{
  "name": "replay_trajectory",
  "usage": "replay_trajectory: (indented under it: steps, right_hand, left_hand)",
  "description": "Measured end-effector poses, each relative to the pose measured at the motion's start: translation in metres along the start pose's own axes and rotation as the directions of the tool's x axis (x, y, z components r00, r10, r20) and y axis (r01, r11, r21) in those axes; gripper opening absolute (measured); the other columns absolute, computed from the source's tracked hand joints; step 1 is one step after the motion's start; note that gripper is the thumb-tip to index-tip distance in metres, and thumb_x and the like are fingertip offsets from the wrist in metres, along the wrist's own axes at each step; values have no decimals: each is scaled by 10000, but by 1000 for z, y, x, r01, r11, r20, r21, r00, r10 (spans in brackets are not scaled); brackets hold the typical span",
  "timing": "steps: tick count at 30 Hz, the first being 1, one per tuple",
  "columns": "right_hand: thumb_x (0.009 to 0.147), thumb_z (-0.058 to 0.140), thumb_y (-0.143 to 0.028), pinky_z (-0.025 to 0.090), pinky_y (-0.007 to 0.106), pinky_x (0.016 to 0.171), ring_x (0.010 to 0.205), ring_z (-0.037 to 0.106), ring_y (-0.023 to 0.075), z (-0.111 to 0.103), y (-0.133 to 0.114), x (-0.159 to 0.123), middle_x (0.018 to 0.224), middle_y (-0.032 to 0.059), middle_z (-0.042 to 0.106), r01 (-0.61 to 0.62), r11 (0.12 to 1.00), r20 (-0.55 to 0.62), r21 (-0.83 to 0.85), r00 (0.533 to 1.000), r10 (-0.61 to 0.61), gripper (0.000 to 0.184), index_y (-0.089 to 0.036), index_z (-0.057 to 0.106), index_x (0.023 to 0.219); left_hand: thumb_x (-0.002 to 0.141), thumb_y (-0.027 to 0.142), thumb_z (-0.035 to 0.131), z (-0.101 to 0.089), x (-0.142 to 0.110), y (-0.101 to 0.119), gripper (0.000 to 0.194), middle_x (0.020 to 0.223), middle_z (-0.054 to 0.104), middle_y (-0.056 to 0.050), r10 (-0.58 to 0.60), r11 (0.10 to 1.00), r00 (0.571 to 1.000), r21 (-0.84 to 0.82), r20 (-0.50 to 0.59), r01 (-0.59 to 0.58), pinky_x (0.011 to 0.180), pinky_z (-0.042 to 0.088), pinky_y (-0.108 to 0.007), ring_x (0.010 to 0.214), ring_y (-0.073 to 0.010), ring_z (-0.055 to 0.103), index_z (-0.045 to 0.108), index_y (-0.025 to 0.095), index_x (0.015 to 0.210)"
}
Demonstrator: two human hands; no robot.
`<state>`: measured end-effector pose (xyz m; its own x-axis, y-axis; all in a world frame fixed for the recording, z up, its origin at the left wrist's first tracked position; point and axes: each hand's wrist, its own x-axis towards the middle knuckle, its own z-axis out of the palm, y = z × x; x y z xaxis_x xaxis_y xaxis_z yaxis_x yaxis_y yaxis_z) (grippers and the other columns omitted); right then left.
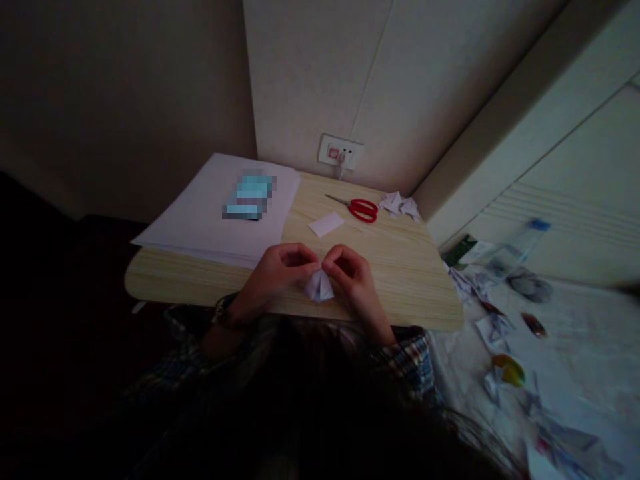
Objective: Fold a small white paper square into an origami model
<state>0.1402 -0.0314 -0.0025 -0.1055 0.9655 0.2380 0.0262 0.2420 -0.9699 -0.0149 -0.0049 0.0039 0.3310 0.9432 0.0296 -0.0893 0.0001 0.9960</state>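
A small piece of folded white paper (319,287) hangs between my two hands, its creased lower part fanning out above the near edge of the table. My left hand (283,270) pinches its top from the left, thumb and forefinger together. From the other side my right hand (351,272) pinches the same top point, so the fingertips of both hands nearly meet. Beyond them a small white paper rectangle (327,225) lies flat on the wood. Red-handled scissors (363,209) rest behind it, blades pointing left.
Large white sheets (200,207) cover the left of the wooden table (400,267), with a blurred-out phone-like object (250,195) on top. Folded paper pieces (400,205) sit at the back right corner. A wall socket (341,152) holds a plug. At right, a plastic bottle (517,247) and scattered papers lie lower down.
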Motion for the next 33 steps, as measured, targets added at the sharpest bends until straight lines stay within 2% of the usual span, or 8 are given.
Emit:
replay_trajectory:
  steps: [5,9,13,17,23,29,33]
  right_hand:
    - [830,614,-335,385,244,596,637,490,119,2,2,0,653,-36,509,61,992,-66,-109,995,-69,199,-203,539,702]
    - [846,595,-310,390,253,607,634,495,121,3,1,-1,649,-35,511,95,984,-132,-150,985,-115,183,-204,532,710]
    - [849,593,-310,399,250,613,637,500,118,3,1,-1,655,-35,517,117,981,-127,-157,982,-138,178,-202,538,718]
    - [841,604,-340,398,245,603,630,498,117,3,4,1,660,-33,526,93,987,-114,-129,988,-108,191,-203,543,721]
    - [802,640,-370,378,240,584,609,482,113,2,6,3,626,-46,505,21,996,-65,-89,998,-27,228,-203,536,687]
    - [795,645,-375,359,238,572,585,456,107,1,5,2,607,-53,481,19,997,-135,-75,990,-29,248,-206,514,670]
    - [800,644,-382,348,235,565,578,442,103,0,5,1,610,-56,473,26,998,-149,-50,988,-33,265,-207,499,664]
  left_hand:
    - [585,307,781,2,0,-1,216,669,680,3,-3,1000,999,-13,-51,2,698,488,-262,676,-148,614,675,144,677]
    - [574,296,798,2,3,-2,222,677,691,4,-42,999,999,-13,1,42,702,491,-261,685,-154,628,681,147,690]
    - [563,319,807,2,3,0,240,625,659,14,-45,998,999,39,17,44,656,479,-246,640,-142,609,662,142,636]
    - [535,366,826,1,1,0,297,615,655,11,-22,998,999,49,-47,24,630,478,-243,632,-144,604,649,144,622]
    - [565,427,815,0,0,-2,342,672,682,0,23,999,986,-33,-165,-29,666,491,-245,678,-153,624,654,147,677]
    - [581,312,784,0,4,-6,219,699,701,0,25,998,989,-56,-147,-34,716,497,-262,725,-167,637,687,156,700]
    - [593,254,744,-2,5,-8,127,679,696,15,13,998,997,-54,-78,-18,712,487,-251,700,-152,622,695,169,673]
